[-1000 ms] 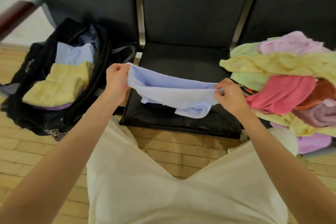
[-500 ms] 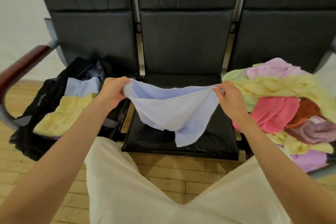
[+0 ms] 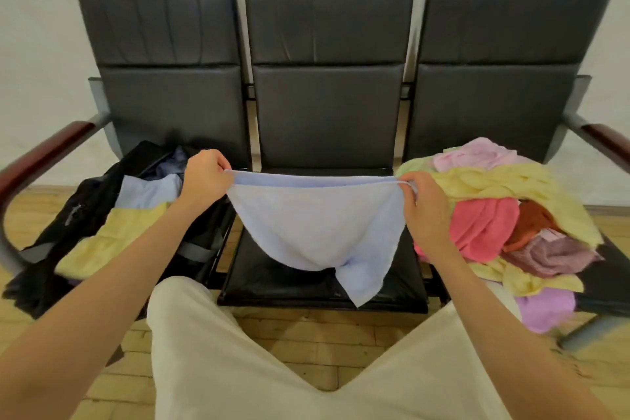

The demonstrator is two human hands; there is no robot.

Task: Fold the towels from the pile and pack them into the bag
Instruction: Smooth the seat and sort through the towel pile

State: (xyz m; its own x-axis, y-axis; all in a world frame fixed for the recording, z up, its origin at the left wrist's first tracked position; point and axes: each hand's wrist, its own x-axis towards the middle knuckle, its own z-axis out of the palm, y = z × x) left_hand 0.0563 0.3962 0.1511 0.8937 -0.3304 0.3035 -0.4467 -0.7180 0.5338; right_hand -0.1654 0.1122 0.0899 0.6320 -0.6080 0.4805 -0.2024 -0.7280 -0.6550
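A light blue towel (image 3: pixel 317 225) hangs stretched in the air over the middle seat. My left hand (image 3: pixel 204 177) pinches its top left corner and my right hand (image 3: pixel 422 204) pinches its top right corner, so the upper edge is taut and the rest sags down. The pile of towels (image 3: pixel 504 215) in yellow, pink, orange, mauve and purple lies on the right seat. A black bag (image 3: pixel 85 211) sits open on the left seat with a folded yellow towel (image 3: pixel 112 235) and a folded blue towel (image 3: pixel 150 191) inside.
Three joined black padded chairs (image 3: pixel 327 106) stand against a pale wall, with wooden armrests (image 3: pixel 44 153) at both ends. The middle seat (image 3: pixel 300 286) lies under the hanging towel. My light trousers (image 3: pixel 272 368) fill the foreground over a wooden floor (image 3: pixel 306 331).
Both hands rose and pulled apart, so the blue towel went from bunched on the middle seat to stretched out and hanging. The camera tilted up, showing the chair backs and wall.
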